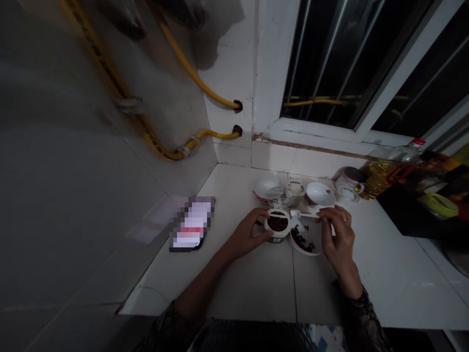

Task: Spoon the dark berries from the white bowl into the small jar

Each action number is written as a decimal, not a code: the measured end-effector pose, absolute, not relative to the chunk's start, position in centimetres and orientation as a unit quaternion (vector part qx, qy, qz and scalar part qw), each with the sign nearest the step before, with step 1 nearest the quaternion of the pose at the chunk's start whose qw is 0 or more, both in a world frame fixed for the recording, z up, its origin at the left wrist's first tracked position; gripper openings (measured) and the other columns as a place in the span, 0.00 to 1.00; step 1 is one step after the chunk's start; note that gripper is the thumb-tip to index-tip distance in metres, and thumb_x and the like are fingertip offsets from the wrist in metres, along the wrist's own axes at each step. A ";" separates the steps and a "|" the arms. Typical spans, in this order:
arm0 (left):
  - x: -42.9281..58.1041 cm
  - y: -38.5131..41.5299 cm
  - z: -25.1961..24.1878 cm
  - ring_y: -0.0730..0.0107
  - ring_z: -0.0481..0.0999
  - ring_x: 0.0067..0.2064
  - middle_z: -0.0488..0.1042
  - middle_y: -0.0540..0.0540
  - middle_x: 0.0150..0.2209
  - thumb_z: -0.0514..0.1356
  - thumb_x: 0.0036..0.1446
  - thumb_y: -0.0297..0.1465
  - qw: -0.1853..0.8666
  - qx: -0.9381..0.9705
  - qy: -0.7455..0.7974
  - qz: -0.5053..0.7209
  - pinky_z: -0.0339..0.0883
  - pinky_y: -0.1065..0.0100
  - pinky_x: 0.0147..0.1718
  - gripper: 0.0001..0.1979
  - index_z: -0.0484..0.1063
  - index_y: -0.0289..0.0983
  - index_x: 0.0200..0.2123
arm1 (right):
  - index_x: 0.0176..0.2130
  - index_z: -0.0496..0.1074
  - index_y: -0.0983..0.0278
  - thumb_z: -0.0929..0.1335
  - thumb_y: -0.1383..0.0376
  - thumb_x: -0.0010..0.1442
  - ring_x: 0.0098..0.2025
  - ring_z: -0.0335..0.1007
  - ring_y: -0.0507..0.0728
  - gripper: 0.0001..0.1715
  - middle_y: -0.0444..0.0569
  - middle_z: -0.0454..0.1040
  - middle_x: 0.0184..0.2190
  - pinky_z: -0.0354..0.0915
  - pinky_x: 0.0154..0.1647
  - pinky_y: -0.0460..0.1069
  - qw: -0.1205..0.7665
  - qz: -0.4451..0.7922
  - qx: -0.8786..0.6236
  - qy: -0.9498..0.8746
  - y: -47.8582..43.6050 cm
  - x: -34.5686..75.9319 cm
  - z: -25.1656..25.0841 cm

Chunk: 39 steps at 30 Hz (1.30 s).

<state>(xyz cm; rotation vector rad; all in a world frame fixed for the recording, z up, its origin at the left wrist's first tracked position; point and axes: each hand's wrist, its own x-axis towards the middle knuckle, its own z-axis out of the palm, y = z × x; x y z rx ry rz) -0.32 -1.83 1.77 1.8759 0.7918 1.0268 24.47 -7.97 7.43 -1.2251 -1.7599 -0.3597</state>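
Note:
My left hand (251, 233) grips the side of a small jar (277, 224) with a pale rim, filled with dark red pieces. Between the thumb and fingers of my right hand (339, 234) is the handle of a small white spoon (306, 214), its head pointing left, close to the jar's right rim. Under the spoon a white bowl (314, 248) with a pink edge holds scattered dark pieces. My right hand is at the bowl's right side. Whether the spoon carries anything is too small to tell.
Behind the jar stand two white bowls (321, 194), clear lids (280, 195) and small containers. A lit phone (192, 225) leans at the left wall. Oil bottles (379, 178) and a black box (399, 210) are at right. Yellow pipes (146, 129) run along the wall.

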 end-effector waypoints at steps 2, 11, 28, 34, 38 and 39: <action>-0.3 -1.8 1.7 0.57 0.72 0.55 0.70 0.40 0.56 0.63 0.56 0.34 0.413 0.749 0.315 0.411 0.69 0.62 0.46 0.14 0.65 0.40 0.45 | 0.38 0.72 0.60 0.62 0.70 0.63 0.36 0.72 0.58 0.10 0.45 0.76 0.27 0.62 0.50 0.58 0.419 -0.122 -0.547 -0.715 -7.7 26.2 7.1; -0.3 -1.9 1.8 0.56 0.71 0.56 0.69 0.39 0.56 0.63 0.57 0.34 0.425 0.744 0.313 0.409 0.69 0.60 0.46 0.14 0.65 0.40 0.45 | 0.32 0.74 0.60 0.62 0.63 0.60 0.38 0.71 0.61 0.12 0.46 0.75 0.22 0.60 0.50 0.58 0.345 0.084 -0.615 -0.705 -7.4 26.8 5.3; -0.3 -1.8 1.5 0.57 0.71 0.55 0.69 0.39 0.56 0.63 0.57 0.33 0.418 0.748 0.315 0.408 0.69 0.62 0.46 0.15 0.65 0.40 0.45 | 0.26 0.73 0.62 0.68 0.54 0.47 0.25 0.65 0.56 0.13 0.42 0.69 0.16 0.59 0.33 0.50 0.523 0.262 -0.663 -0.468 -7.3 26.8 5.5; -0.4 -1.8 1.7 0.56 0.72 0.55 0.70 0.39 0.56 0.63 0.57 0.34 0.417 0.749 0.315 0.406 0.69 0.60 0.46 0.15 0.66 0.40 0.45 | 0.26 0.73 0.62 0.68 0.55 0.47 0.25 0.64 0.56 0.13 0.42 0.69 0.16 0.59 0.32 0.50 0.537 0.265 -0.656 -0.460 -7.3 27.0 5.2; -0.3 -1.8 1.6 0.56 0.71 0.55 0.69 0.39 0.56 0.63 0.57 0.34 0.422 0.746 0.315 0.408 0.70 0.60 0.46 0.14 0.65 0.41 0.45 | 0.27 0.73 0.61 0.67 0.55 0.47 0.25 0.63 0.56 0.13 0.42 0.69 0.17 0.58 0.33 0.50 0.529 0.246 -0.670 -0.460 -7.4 27.1 5.2; -0.3 -1.8 1.6 0.56 0.71 0.55 0.70 0.39 0.56 0.63 0.57 0.35 0.422 0.745 0.315 0.410 0.70 0.60 0.46 0.14 0.65 0.41 0.45 | 0.27 0.73 0.61 0.67 0.55 0.47 0.25 0.63 0.56 0.13 0.42 0.69 0.17 0.58 0.33 0.50 0.528 0.244 -0.673 -0.457 -7.4 27.1 5.2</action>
